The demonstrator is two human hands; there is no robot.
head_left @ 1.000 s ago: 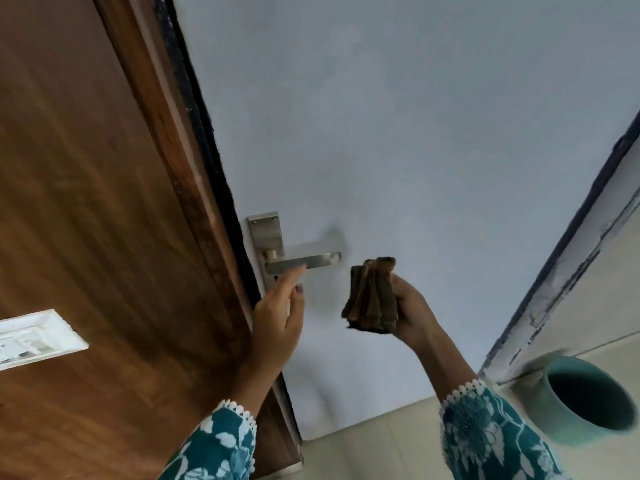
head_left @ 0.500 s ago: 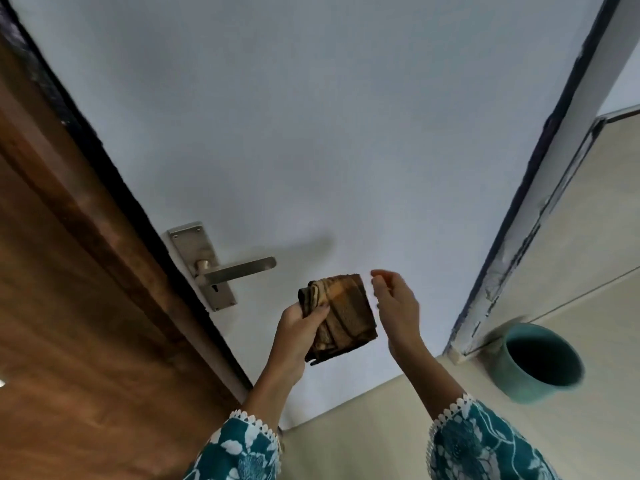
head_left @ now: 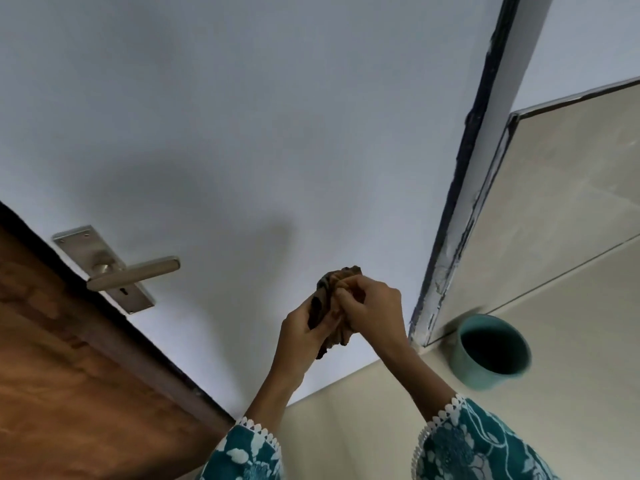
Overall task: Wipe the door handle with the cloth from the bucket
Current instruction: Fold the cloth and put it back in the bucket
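Two hands are now gripping the cloth, where half a second ago only your left was. Well left of them, the lever door handle (head_left: pixel 133 273) is sitting untouched. Your left hand (head_left: pixel 300 336) and right hand (head_left: pixel 374 310) are closing around the bunched brown cloth (head_left: pixel 334 308); the teal bucket (head_left: pixel 490 351) is standing right.

Head view, tilted, close to door (head_left: pixel 277 133)
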